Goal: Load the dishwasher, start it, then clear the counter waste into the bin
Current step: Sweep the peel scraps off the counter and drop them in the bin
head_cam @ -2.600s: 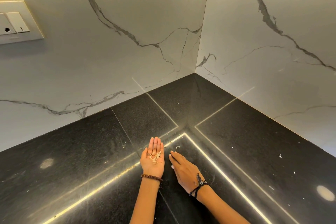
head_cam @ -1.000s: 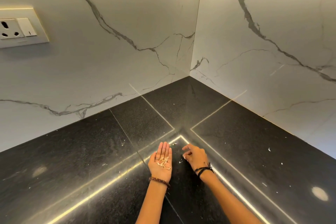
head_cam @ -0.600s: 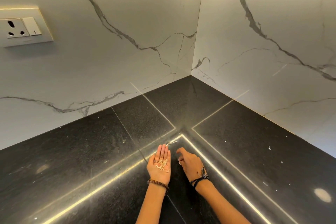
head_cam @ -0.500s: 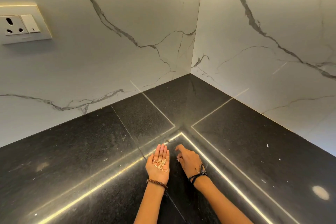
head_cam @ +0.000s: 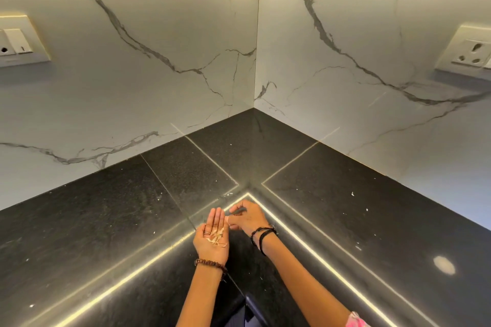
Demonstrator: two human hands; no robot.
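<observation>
My left hand (head_cam: 210,245) lies palm up and flat just above the black stone counter (head_cam: 106,220), carrying a small heap of pale waste scraps (head_cam: 217,238) on the palm. Right beside it, my right hand (head_cam: 249,218) is turned down with curled fingers. Its thumb and fingertips pinch tiny scraps at the edge of the left palm. White crumbs (head_cam: 352,193) dot the counter to the right. Neither the dishwasher nor the bin is in sight.
The counter runs into a corner between two white marbled walls (head_cam: 255,109). A switch plate with socket (head_cam: 16,42) is on the left wall, and a second wall socket (head_cam: 473,53) is on the right wall. The counter's inner front edge (head_cam: 244,297) is below my wrists.
My right hand went from sweeping the counter with a stretched finger to curling against my left palm. The left hand stayed flat with the scraps. The view shifted right.
</observation>
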